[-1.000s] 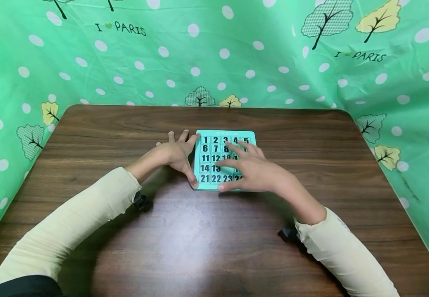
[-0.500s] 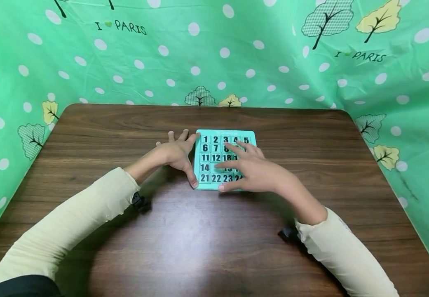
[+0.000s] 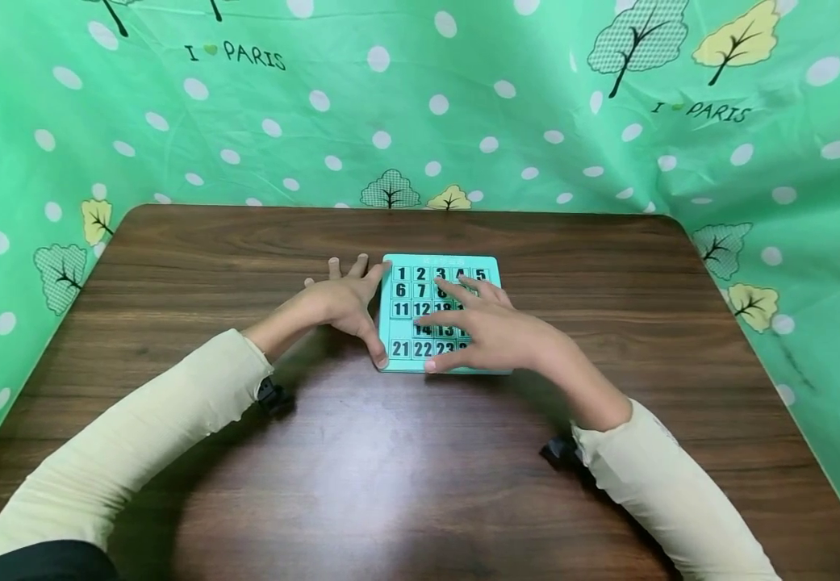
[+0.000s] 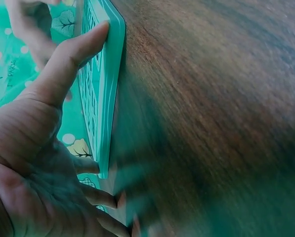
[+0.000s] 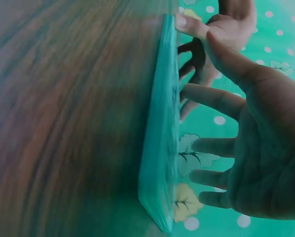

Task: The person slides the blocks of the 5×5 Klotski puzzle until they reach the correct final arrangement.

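A turquoise sliding number puzzle [image 3: 408, 261] lies flat on the table, its square tiles printed with black numbers. My left hand [image 3: 347, 305] spans its left side, thumb at the near corner and index finger at the far corner, other fingers spread. Over the right part of the board is my right hand [image 3: 499, 332], its fingers extended. Its index fingertip is at the 14 tile [image 3: 424, 332], and its thumb is by the near edge. At the left end of the fourth row is a bare slot [image 3: 401, 329]. Several right-hand tiles are hidden by the right hand.
The puzzle is on a dark brown wooden table [image 3: 332, 492]. Behind and along both sides hangs a green cloth [image 3: 332, 81] with white dots and printed trees. A small black device sits at each wrist, by the cream sleeves.
The 13 tile has slid right, then the 14 tile has followed it, so the bare slot is now at the row's left end. My right hand has shifted slightly left; my left hand has stayed put.
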`<state>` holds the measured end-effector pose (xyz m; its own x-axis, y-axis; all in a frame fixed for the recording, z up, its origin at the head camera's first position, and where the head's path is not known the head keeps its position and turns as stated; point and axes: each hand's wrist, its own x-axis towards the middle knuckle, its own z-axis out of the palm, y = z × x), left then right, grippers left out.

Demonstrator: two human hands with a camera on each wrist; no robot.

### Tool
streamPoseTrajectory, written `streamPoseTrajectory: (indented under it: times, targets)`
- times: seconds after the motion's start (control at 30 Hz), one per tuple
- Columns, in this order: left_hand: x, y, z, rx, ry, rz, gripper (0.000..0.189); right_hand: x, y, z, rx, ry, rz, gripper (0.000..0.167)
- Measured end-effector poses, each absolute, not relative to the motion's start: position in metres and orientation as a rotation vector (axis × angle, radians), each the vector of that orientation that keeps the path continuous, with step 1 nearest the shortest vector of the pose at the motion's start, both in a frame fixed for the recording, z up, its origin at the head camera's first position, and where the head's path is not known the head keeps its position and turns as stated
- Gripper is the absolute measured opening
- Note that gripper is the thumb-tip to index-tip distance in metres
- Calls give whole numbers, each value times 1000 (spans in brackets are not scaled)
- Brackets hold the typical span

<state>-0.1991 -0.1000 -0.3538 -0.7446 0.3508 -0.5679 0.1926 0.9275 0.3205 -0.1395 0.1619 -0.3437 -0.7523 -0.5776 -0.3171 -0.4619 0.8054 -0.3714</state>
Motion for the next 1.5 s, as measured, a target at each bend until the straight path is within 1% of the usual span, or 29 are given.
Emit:
streamPoseTrajectory:
  times: [0.07, 0.13, 0.33, 0.5, 0.6, 0.8, 1.07, 1.23, 1.3, 1.4, 1.5]
  targets:
    - [-199, -101, -353, 388, 2426, 316, 173, -144, 155, -346, -788, 2577, -378, 80]
    - [-199, -101, -349, 392, 2418, 316, 170, -147, 148, -348, -804, 2587, -352, 82]
    - [-208, -106, -368, 430, 2457, 243, 179, -140, 148, -345, -859, 2535, -320, 76]
    - [-215, -111, -383, 463, 2491, 193, 183, -140, 160, -346, -771, 2595, -356, 75]
    - [-215, -114, -385, 490, 2499, 189, 180, -144, 161, -349, -712, 2639, -337, 78]
    - [-209, -117, -378, 498, 2497, 183, 173, -148, 151, -351, -763, 2582, -357, 85]
    - [-199, -112, -361, 483, 2471, 238, 172, -144, 176, -344, -641, 2659, -358, 71]
    - [-207, -112, -370, 452, 2465, 200, 180, -145, 171, -350, -703, 2612, -383, 79]
    - [-210, -112, -375, 450, 2466, 190, 182, -144, 168, -350, -730, 2604, -384, 80]
    - [-211, -112, -376, 454, 2466, 183, 182, -139, 170, -345, -745, 2618, -381, 73]
    - [-207, -111, -369, 468, 2461, 189, 176, -131, 179, -340, -739, 2625, -361, 65]
